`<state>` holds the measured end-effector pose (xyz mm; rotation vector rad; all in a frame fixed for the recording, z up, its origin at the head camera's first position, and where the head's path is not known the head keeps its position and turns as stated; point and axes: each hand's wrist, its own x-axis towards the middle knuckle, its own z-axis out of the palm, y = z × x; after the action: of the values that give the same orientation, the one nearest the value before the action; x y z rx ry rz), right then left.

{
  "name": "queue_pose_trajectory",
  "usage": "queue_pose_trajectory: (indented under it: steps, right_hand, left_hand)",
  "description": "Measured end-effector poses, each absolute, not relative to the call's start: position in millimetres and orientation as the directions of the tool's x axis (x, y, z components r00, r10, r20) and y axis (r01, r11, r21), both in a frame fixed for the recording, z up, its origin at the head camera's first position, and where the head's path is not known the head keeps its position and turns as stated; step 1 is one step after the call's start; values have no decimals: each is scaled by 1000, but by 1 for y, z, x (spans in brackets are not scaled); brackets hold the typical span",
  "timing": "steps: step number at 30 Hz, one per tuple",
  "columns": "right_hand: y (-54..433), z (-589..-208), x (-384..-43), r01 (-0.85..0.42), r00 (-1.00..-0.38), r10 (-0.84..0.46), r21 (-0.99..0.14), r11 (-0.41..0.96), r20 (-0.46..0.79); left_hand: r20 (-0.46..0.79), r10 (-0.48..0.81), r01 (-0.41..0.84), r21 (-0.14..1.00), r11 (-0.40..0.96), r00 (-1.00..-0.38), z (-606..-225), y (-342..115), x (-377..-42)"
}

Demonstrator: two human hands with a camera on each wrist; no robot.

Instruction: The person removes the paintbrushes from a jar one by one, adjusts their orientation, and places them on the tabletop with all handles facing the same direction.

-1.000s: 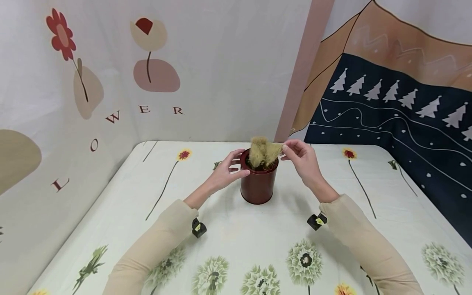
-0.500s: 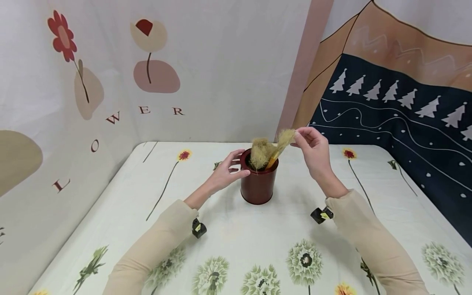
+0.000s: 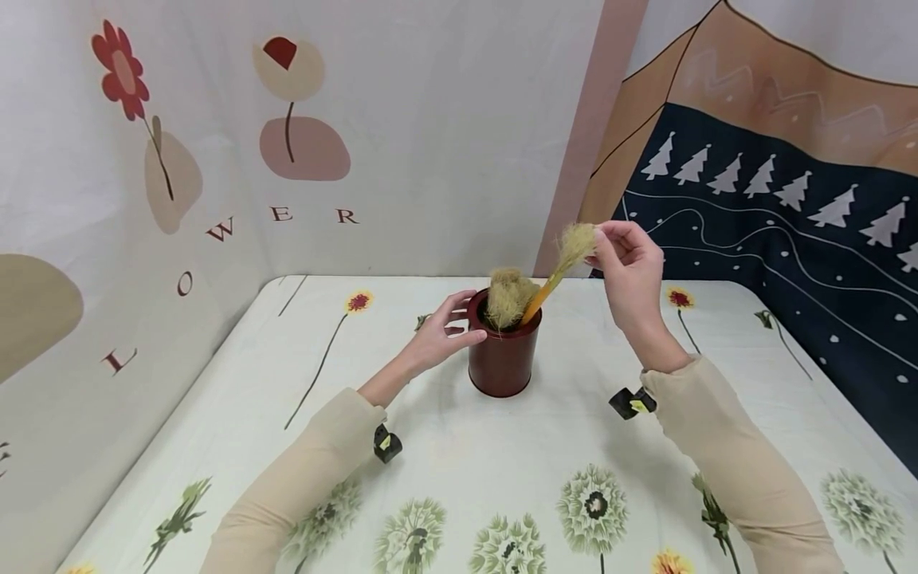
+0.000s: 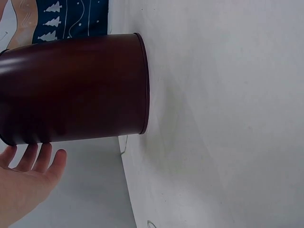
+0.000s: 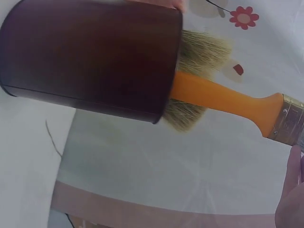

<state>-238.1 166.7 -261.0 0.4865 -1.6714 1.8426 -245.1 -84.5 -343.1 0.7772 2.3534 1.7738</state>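
Note:
A dark red can (image 3: 502, 359) stands upright on the table, with several bristle heads (image 3: 508, 296) sticking up from its mouth. Beside its left rim is my left hand (image 3: 439, 341); the fingertips touch the can's side and the thumb lies at the front. Up to the right, my right hand (image 3: 631, 275) pinches a paintbrush (image 3: 543, 296) at its pale bristle end. This brush leans right, its orange handle (image 5: 218, 97) reaching down into the can. In the right wrist view, a metal ferrule (image 5: 287, 121) shows near the fingers. The handle's lower end is hidden inside the can.
A white cloth (image 3: 495, 454) printed with flowers covers the table. Behind stands a pale fabric wall (image 3: 430, 159) with flower prints and letters. At the right hangs a dark blue cloth (image 3: 724, 215) with white trees.
My right hand has moved up and to the right, drawing the paintbrush partly out of the can so its orange handle shows. The left hand and the can have stayed in place.

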Motion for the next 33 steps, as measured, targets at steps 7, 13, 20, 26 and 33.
queue_pose_trajectory:
  steps: [7,13,20,26,33]
  right_hand:
    - [174,-248,-234,-665,-738,234,-741,-95,633]
    - [185,-236,-230,-684,-717,276,-722,-100,641]
    - [197,-236,-229,-640,-734,277,-768,24,621]
    - [204,-251,-229,-543,-783,264,-826,151,563]
    - [203,-266,-224,-465,-832,238,-864,192,501]
  left_hand:
    - [243,430,352,915,196,-870,-361,-85,-259]
    - [226,437,337,921,195,-871,-355,-86,-256]
    - [218,452,332,924,191,-865,-337,-84,-243]
    - [208,450,327,923,204,-868,-334,-83,-239]
    - [204,448,324,922,211,-870,-335,-83,-240]
